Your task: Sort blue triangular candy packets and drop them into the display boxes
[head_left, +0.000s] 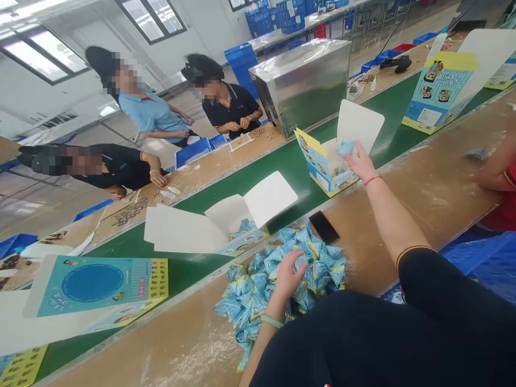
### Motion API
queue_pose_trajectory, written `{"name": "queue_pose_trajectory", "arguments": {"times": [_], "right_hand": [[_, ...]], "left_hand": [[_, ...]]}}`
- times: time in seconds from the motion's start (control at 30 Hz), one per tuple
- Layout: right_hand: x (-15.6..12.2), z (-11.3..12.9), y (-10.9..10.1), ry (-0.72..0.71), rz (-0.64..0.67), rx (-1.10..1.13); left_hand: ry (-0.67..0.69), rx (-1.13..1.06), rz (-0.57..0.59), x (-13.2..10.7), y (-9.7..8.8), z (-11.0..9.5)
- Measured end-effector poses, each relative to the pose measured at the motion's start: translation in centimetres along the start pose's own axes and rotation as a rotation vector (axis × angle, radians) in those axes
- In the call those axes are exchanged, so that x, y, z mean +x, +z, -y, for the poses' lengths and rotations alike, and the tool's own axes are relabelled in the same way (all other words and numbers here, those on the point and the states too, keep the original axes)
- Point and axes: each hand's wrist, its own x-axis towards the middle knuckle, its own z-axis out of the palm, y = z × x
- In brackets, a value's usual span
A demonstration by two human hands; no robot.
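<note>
- The right hand [360, 164] is stretched far out, its fingertips [351, 152] pinched on a small blue packet [345, 146].
- The packet hangs just over the open mouth of a blue-and-yellow box [322, 169], whose white flap [360, 124] stands up behind it.
- A red band [373, 180] circles the right wrist.
- The left hand [288, 277] lies nearer, on top of a pile [258, 290] of the same blue packets.
- Its fingers [300, 264] curl down among the packets. Whether they grip one cannot be told.
- A green band [271, 321] sits on the left wrist.
- The pile lies on the brown bench [435, 193], and a black phone [323, 227] lies flat just beyond it to the right.
- The box stands where the bench meets the green belt [298, 172].
- Left of it on the belt, a second box [245, 239] lies open with its white flaps spread and packets showing inside.
- Farther left on the belt lies a flat carton [100, 282], printed blue and yellow.
- On the far side of the belt stands a metal case [306, 86]. To the far right a tall carton [441, 91] stands upright.
- Three people [229, 107] work at the far bench [209, 166] across the belt.
- Another person's arm [495, 166] rests on the near bench at the right edge.
</note>
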Motion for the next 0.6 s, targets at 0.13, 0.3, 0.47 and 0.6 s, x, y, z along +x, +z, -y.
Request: {"name": "queue_pose_trajectory", "arguments": {"times": [0.13,0.3,0.47,0.6], "right_hand": [[-3.0,-1.8,-0.6,0.166,-0.046,-0.001],[-15.0,-4.6,-8.7,0.114,-0.451,-0.244],[-30.3,-10.3,-20.3,0.158,-0.883,-0.558],[-40.8,-15.9,-22.4,0.580,-0.692,-0.603]], "left_hand": [[-0.035,0.027,-0.033,-1.2,-0.2,0.8],[0.040,0.120,-0.043,-2.5,0.3,0.2],[0.219,0.060,0.326,-3.8,3.4,-4.7],[0.027,-0.266,0.873,-4.7,7.1,-7.4]]}}
